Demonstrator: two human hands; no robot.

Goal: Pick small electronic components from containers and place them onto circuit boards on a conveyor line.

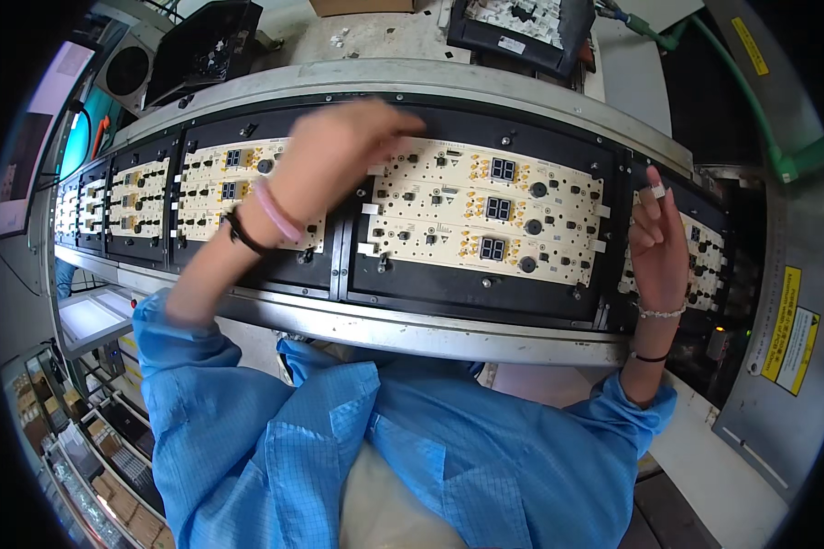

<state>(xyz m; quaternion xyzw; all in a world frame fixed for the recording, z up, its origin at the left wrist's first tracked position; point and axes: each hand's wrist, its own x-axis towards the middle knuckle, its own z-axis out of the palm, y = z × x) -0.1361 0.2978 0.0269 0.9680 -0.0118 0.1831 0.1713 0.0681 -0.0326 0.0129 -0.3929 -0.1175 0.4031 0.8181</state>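
Note:
In front of me lies a cream circuit board panel [458, 212] with dark two-digit displays, round black parts and small black buttons, set in a black tray [430, 297]. My left hand [343, 137] reaches over this panel's upper left corner. Motion smears its fingers, so I cannot make out whether they hold anything. My right hand [657, 233] is raised over the left side of another cream panel [700, 265] at the right. Its fingers are closed on a small white piece [657, 191] near the fingertips.
More cream panels [215, 209] in black trays run leftward between metal rails [412, 337]. Beyond the far rail stand a black bin [513, 50] of small white pieces and a dark tray [201, 55]. A metal machine housing [769, 403] borders the right; shelves [101, 448] stand lower left.

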